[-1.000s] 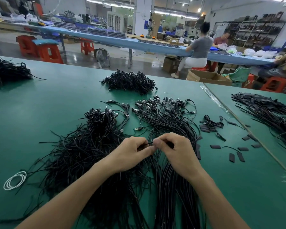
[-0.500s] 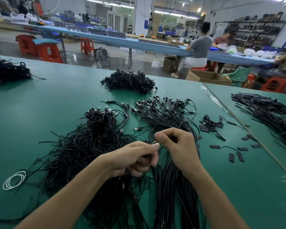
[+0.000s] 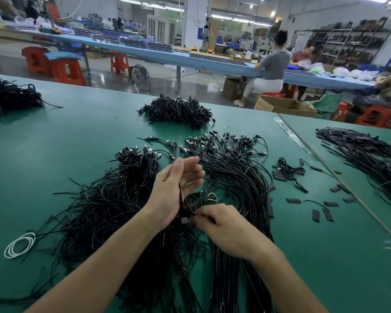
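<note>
- Left hand (image 3: 175,190) is up off the tabletop (image 3: 54,143), with its fingers mostly straight and spread and its palm turned to the right.
- One black cable (image 3: 190,205) runs down across that palm and bunches into a small loop just under it. No finger of the left hand is curled around it.
- Right hand (image 3: 222,227) is lower and nearer, just right of the left hand. Its fingers are curled, and the fingertips pinch the cable at the near end of the small loop.
- The cable sits between the two hands, above the near middle of the tabletop.
- A messy cable pile (image 3: 113,199) lies under and to the left of the hands.
- A neat cable bunch (image 3: 230,172) lies to the right of the hands, with its plugs at the far end.
- A round cable heap (image 3: 176,109) sits farther away, well apart from the hands.
- A white wire ring (image 3: 20,245) lies at the near left, beside the messy pile.
- Small black pieces (image 3: 316,214) are scattered on the right side of the tabletop.
- Another long dark pile (image 3: 366,150) lies at the far right.
</note>
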`<action>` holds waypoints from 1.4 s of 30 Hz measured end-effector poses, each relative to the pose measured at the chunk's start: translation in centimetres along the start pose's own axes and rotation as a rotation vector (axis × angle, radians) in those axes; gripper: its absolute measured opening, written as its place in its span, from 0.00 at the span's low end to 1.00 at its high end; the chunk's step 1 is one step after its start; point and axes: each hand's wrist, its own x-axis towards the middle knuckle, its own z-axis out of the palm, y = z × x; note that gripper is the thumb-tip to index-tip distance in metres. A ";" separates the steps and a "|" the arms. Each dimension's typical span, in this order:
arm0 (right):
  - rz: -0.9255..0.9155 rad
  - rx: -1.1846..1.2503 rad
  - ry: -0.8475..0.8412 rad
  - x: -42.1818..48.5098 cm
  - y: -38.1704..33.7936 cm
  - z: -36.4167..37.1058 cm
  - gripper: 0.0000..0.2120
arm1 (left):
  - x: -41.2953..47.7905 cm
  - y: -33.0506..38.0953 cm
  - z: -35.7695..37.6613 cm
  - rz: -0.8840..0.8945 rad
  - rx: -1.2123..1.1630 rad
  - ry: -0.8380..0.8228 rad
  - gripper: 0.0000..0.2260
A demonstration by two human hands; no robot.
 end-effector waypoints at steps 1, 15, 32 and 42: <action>-0.009 -0.007 0.009 0.0 -0.3 -0.2 0.11 | -0.1 -0.6 -0.1 0.051 0.194 -0.010 0.16; -0.075 0.408 0.436 0.8 0.3 -2.5 0.16 | -3.0 0.7 0.4 -0.323 0.118 -0.462 0.25; -0.073 -0.020 0.345 0.0 -0.8 -2.3 0.06 | -2.0 -1.2 -0.6 0.184 0.805 -0.161 0.15; -0.109 0.449 0.445 0.9 -0.5 -1.9 0.14 | -3.1 1.3 0.4 -0.362 -0.118 -0.467 0.22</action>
